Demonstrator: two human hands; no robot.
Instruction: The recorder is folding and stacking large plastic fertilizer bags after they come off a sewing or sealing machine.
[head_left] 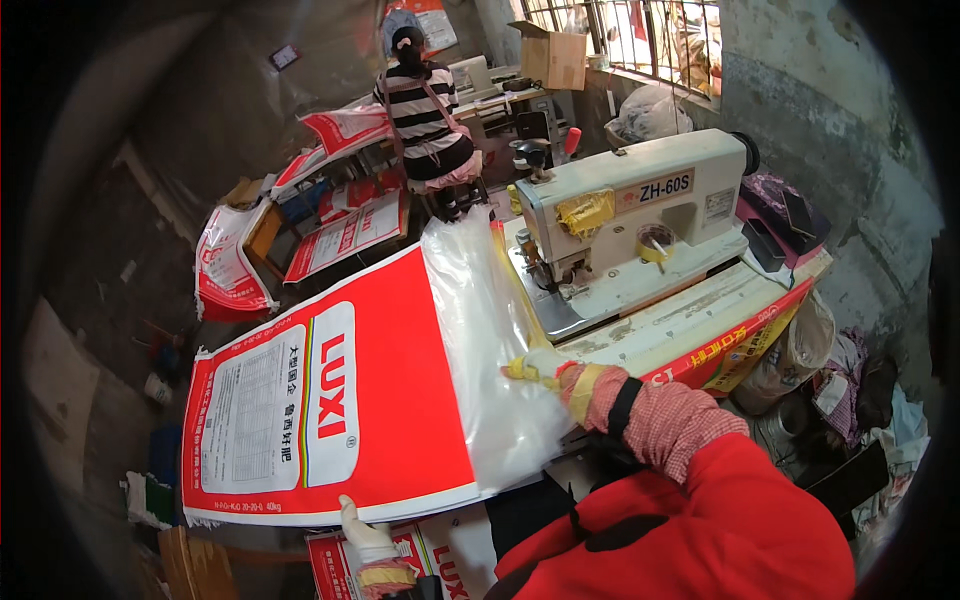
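A red and white printed sack (405, 350) lies flat in front of me, with a clear plastic liner (490, 350) sticking out of its right end. My left hand (368, 535), in a white glove, pinches the sack's near edge; its other fingers are hidden underneath. Yellow tape wraps the fingers of my gloved right hand (540, 368), which closes on the liner's right edge. Just beyond that hand stands a cream industrial sewing machine (630, 195), its needle area beside the liner's far end. A roll of tape (655, 243) rests against the machine.
More printed sacks (350, 235) lie at the far left, and another sack (455, 545) is below my left hand. A person (425, 110) in stripes sits at another machine with their back to me. Dark cases (765, 245) and a phone (797, 213) lie at the table's right end.
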